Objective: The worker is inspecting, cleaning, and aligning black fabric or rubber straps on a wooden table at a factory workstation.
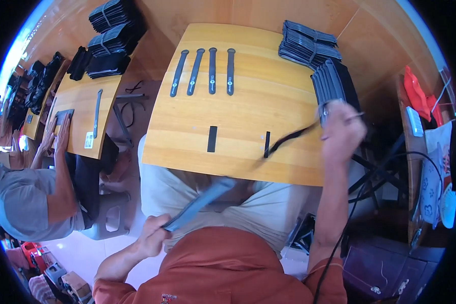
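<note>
Black strap (pixel 289 139) trails off the table's (pixel 248 101) right edge, pinched in the raised right hand (pixel 342 129) beside stacked black pouches (pixel 334 83). Left hand (pixel 154 235) grips a blurred grey-blue strip (pixel 200 202) below the near edge, over the lap

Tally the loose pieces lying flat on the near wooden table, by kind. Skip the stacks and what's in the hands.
Long black straps, in a row at the far side: 4
Short black rectangular pieces, near the front edge: 2
Total: 6
</note>
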Motion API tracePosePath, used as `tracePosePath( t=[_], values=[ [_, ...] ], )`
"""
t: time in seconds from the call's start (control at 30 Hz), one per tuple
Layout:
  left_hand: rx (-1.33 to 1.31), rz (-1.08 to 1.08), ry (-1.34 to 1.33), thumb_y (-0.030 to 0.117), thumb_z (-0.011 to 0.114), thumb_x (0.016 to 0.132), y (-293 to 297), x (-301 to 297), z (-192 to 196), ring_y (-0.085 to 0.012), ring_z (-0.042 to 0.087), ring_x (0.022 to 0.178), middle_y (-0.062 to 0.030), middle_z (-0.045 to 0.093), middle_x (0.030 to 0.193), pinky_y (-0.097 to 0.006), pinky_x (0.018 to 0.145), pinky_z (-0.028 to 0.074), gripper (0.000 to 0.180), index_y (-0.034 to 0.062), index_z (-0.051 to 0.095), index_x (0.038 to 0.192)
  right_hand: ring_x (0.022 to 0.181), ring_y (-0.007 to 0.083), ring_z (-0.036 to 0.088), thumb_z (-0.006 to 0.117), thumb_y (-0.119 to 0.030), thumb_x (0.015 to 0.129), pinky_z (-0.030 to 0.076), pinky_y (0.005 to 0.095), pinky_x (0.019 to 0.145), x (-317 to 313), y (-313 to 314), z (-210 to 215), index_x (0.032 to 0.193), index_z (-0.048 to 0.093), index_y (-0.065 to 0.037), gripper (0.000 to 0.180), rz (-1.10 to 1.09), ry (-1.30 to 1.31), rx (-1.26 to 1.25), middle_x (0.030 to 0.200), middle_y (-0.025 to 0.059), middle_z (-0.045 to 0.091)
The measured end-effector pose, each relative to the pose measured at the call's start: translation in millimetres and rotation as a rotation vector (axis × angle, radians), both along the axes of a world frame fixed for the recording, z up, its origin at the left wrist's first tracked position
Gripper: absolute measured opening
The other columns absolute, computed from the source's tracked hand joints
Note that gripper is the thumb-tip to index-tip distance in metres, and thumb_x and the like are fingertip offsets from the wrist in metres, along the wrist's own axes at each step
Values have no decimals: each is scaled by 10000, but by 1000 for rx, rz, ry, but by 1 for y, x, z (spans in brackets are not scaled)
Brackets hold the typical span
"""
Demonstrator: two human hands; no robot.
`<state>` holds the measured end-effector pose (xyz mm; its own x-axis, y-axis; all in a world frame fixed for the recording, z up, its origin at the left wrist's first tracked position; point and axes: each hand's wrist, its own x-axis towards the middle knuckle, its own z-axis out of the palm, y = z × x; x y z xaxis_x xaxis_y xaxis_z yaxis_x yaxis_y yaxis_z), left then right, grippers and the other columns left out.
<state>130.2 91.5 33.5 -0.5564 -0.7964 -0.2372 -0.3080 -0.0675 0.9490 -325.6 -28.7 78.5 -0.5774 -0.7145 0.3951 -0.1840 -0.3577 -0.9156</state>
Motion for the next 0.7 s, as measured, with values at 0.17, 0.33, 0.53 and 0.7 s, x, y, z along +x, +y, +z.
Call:
tracePosePath(
  t=[0.17, 0.33, 0.53, 0.7],
  values=[
    [226, 277, -53, 93, 483, 782, 37, 37, -16, -102, 417, 609, -8, 475, 661, -285, 556, 346, 56, 40, 494, 771, 501, 17, 420, 676, -91, 971, 290, 183, 435, -37, 17, 36, 976, 687, -1, 90, -118, -15, -105, 658, -50, 502],
    [228, 312, 60, 60, 465, 778, 18, 13, -18, -85, 394, 599, 14, 485, 691, -263, 554, 331, 47, 55, 498, 811, 591, 1, 451, 733, -125, 946, 330, 172, 514, 1, -20, 42, 1008, 726, 3, 142, -19, 94, -110, 702, -63, 557],
    [359, 382, 381, 107, 521, 854, 24, 5, -27, -76, 365, 572, 9, 458, 676, -254, 531, 284, 88, 62, 506, 928, 665, -2, 413, 748, -87, 926, 331, 173, 568, 12, -41, 31, 968, 746, 13, 108, -49, 436, -135, 796, -76, 590],
    [241, 361, 394, 509, 408, 1061, 25, -5, -28, -82, 333, 546, 5, 427, 647, -259, 514, 280, 471, 56, 524, 1005, 606, 69, 461, 757, -59, 890, 367, 216, 549, 14, -68, 27, 948, 722, 22, 105, -149, 615, -218, 748, 25, 587]
  ],
)
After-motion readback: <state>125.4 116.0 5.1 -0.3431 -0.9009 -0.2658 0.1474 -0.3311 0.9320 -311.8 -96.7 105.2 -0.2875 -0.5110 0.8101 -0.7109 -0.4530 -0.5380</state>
